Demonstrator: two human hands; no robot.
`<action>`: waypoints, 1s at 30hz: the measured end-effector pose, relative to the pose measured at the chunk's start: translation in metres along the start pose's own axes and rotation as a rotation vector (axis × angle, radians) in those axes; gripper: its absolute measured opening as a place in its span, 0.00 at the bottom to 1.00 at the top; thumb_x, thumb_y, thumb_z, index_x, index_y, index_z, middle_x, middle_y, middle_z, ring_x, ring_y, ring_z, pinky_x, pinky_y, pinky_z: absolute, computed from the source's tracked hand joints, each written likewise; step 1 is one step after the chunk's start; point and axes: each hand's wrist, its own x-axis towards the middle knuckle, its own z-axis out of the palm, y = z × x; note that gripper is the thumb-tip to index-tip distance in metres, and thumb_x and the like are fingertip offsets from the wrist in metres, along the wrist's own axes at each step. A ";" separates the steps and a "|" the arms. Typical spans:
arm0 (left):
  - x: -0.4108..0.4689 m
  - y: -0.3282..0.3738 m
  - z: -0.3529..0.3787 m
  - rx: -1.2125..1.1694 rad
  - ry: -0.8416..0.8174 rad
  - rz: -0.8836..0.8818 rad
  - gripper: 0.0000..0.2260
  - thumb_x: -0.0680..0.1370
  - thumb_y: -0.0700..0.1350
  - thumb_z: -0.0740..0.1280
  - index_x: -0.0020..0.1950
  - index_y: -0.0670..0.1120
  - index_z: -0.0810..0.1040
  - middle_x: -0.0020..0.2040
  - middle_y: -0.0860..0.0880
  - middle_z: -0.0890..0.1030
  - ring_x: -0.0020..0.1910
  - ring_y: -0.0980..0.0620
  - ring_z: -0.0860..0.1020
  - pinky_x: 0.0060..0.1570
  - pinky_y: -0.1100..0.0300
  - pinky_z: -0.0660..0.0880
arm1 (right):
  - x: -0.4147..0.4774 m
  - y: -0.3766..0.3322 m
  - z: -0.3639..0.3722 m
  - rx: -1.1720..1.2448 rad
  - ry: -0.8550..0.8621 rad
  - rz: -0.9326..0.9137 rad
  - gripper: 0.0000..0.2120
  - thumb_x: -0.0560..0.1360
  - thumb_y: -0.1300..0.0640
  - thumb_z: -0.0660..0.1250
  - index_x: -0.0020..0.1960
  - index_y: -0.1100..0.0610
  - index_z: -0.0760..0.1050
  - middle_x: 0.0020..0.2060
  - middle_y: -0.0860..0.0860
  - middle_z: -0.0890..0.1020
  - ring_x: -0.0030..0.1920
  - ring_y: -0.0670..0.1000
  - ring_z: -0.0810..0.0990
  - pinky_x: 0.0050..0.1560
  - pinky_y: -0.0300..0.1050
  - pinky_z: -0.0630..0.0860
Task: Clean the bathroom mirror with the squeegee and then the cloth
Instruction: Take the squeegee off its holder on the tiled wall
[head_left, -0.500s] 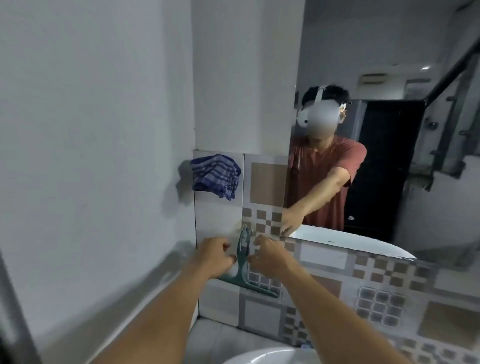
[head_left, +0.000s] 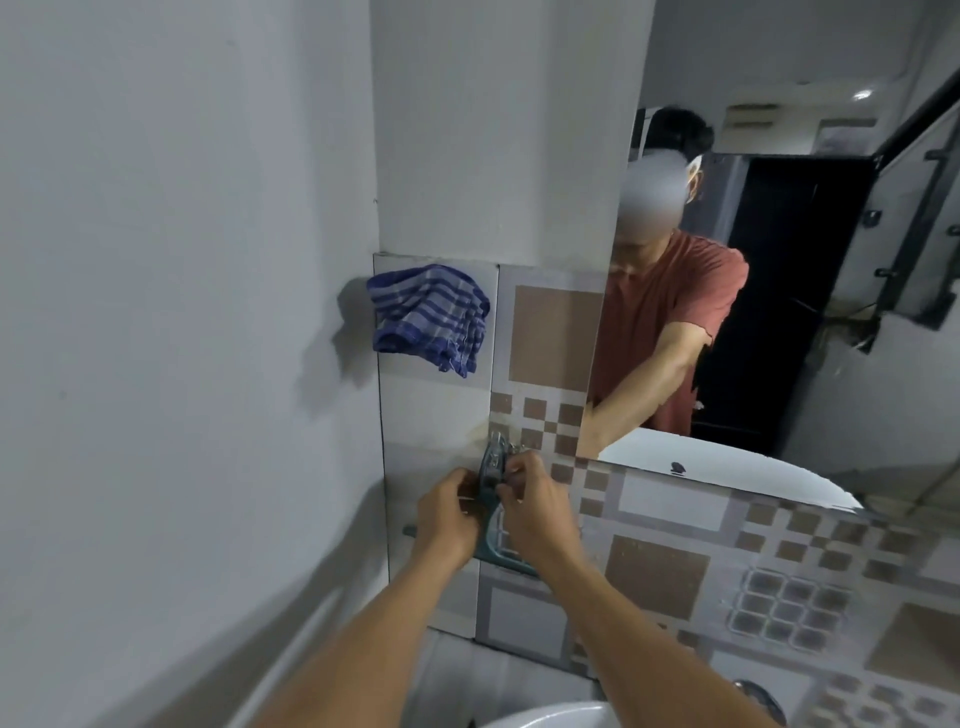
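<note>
1. Teal plastic is what I have between my hands: the squeegee (head_left: 491, 475) hangs on the tiled wall (head_left: 556, 332), left of the mirror (head_left: 779, 260) and below its bottom left corner.
2. My left hand (head_left: 448, 519) is curled at the squeegee's left side, fingers bent in toward the handle; whether they actually grip it I cannot tell, since the hand covers that part.
3. My right hand (head_left: 535, 512) pinches at the handle from the right, thumb and fingertips (head_left: 511, 467) closed together on it near its upper part.
4. Some small metal fitting shows at the handle's top against the tile, too blurred to make out.
5. The squeegee's blade end pokes out under my wrists, one tip showing left of my left wrist.
6. The cloth (head_left: 428, 314), blue with pale stripes, hangs bunched on the wall above and to the left of the squeegee, well apart from both hands.
7. The mirror reflects my red shirt and an arm reaching down.
8. A white basin (head_left: 545, 716) edge sits at the bottom, between my forearms.
</note>
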 end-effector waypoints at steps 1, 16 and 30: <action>0.000 -0.002 0.000 -0.008 0.012 0.012 0.12 0.76 0.34 0.68 0.57 0.45 0.81 0.45 0.52 0.82 0.41 0.58 0.76 0.37 0.73 0.71 | 0.001 0.001 0.001 0.025 0.009 0.003 0.07 0.82 0.59 0.64 0.58 0.51 0.69 0.49 0.50 0.81 0.43 0.43 0.79 0.43 0.43 0.80; -0.012 0.011 -0.006 -0.206 0.089 0.062 0.15 0.76 0.34 0.72 0.55 0.51 0.75 0.48 0.55 0.81 0.47 0.61 0.80 0.43 0.70 0.76 | -0.005 -0.009 -0.013 0.165 0.036 -0.158 0.28 0.82 0.65 0.63 0.75 0.42 0.62 0.44 0.43 0.81 0.43 0.42 0.81 0.40 0.36 0.80; -0.024 0.042 -0.036 -0.288 0.079 0.186 0.13 0.76 0.38 0.73 0.57 0.50 0.76 0.52 0.53 0.83 0.52 0.54 0.81 0.53 0.59 0.81 | -0.008 -0.041 -0.056 0.105 -0.029 -0.223 0.38 0.81 0.66 0.64 0.75 0.30 0.55 0.43 0.46 0.82 0.44 0.46 0.80 0.39 0.31 0.77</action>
